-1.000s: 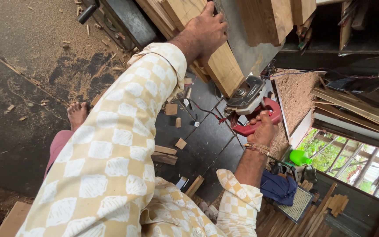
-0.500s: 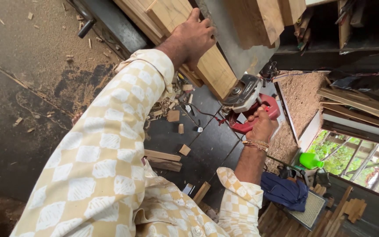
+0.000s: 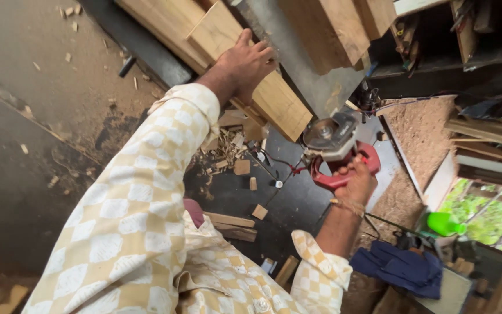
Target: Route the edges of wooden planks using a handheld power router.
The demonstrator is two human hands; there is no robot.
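My left hand (image 3: 246, 63) presses flat on top of a long pale wooden beam (image 3: 279, 106) that runs diagonally across the upper middle. My right hand (image 3: 357, 184) grips the red handle of a hand-held power saw (image 3: 331, 138) with a round grey metal body. The saw sits just beyond the beam's cut end, close to it; I cannot tell whether they touch. A thin cord trails from the saw toward the floor. Both arms wear a yellow-and-white checked shirt.
Wood offcuts and chips (image 3: 235, 158) lie on the dark floor below the beam. More planks (image 3: 333, 30) and a grey metal sheet (image 3: 319, 87) stand behind. A sawdust heap (image 3: 420, 135), a green bottle (image 3: 446, 223) and a blue cloth (image 3: 400, 265) are at the right.
My left hand stays on the beam and my right hand keeps its hold on the saw. The view has shifted a little, and both hands sit slightly lower in the picture.
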